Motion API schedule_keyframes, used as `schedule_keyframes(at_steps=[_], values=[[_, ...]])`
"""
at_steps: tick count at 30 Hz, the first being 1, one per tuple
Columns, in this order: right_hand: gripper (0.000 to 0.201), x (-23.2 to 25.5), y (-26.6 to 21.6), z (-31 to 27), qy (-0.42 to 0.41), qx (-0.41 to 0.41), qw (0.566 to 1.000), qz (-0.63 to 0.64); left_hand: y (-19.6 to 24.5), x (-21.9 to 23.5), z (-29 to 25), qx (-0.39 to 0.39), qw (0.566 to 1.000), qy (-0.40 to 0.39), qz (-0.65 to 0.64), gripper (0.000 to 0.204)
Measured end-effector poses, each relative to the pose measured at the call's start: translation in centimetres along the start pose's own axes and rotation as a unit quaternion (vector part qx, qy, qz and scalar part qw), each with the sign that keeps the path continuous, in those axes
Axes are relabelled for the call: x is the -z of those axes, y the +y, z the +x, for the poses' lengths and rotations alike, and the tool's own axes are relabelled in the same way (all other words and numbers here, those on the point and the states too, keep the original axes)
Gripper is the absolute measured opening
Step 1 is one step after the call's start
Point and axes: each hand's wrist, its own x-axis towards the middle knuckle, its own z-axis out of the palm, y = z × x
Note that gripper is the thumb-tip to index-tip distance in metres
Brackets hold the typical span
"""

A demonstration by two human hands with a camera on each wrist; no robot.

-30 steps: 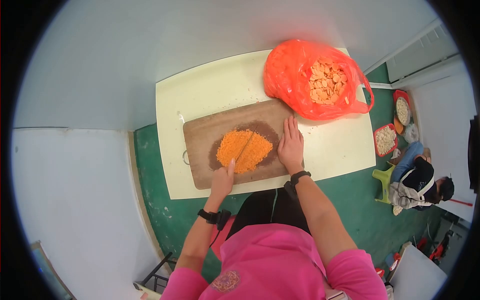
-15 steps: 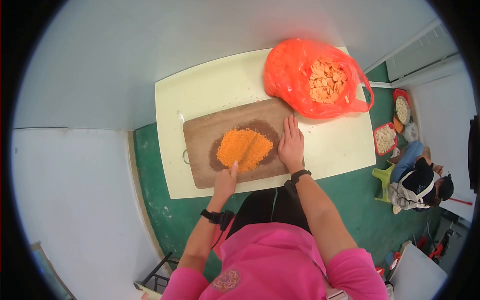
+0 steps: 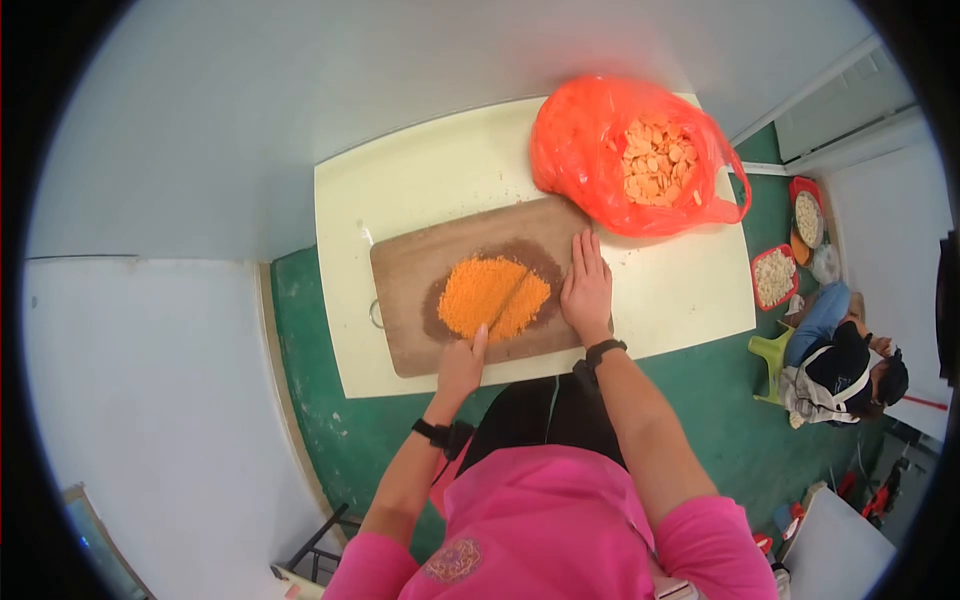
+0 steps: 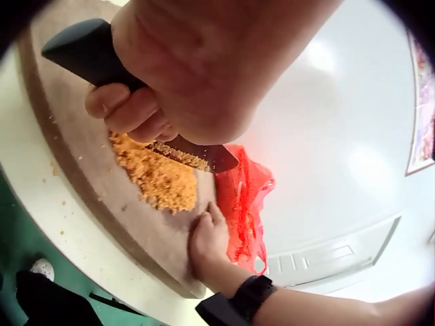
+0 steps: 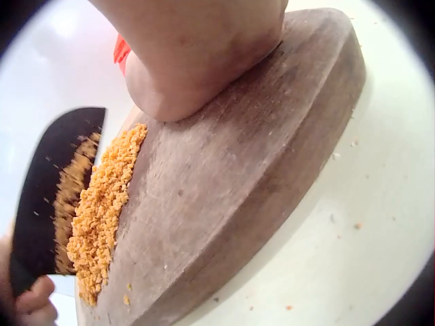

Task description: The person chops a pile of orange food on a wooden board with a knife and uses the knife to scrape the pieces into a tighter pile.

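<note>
The cream tabletop (image 3: 680, 290) carries the wooden board (image 3: 405, 275), and at the board's far right corner stands the red bag (image 3: 575, 150), open, with orange slices (image 3: 660, 165) showing inside. The orange pile (image 3: 475, 290), in fine bits, lies mid-board, a dark patch around it. Over the last second the knife (image 5: 41, 183) has shifted a little across the pile, towards the right hand (image 3: 588, 292); the blade now lies over the side nearer that hand, so a different part of the pile is being worked, I judge. The left hand (image 3: 460, 368) grips its handle, fingers (image 4: 132, 112) curled closely round. The right hand has barely moved: it rests on the board's right end, its fingers extended, holding nothing. Small bits cling to the blade.
</note>
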Motion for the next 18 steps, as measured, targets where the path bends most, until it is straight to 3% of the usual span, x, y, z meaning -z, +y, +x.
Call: schedule_keyframes(at_steps=[18], values=[[0.060,0.2,0.3,-0.3,-0.004,-0.005,1.000,0.015,0.3,0.5,0.5,0.008,1.000,0.013,0.002,0.075]])
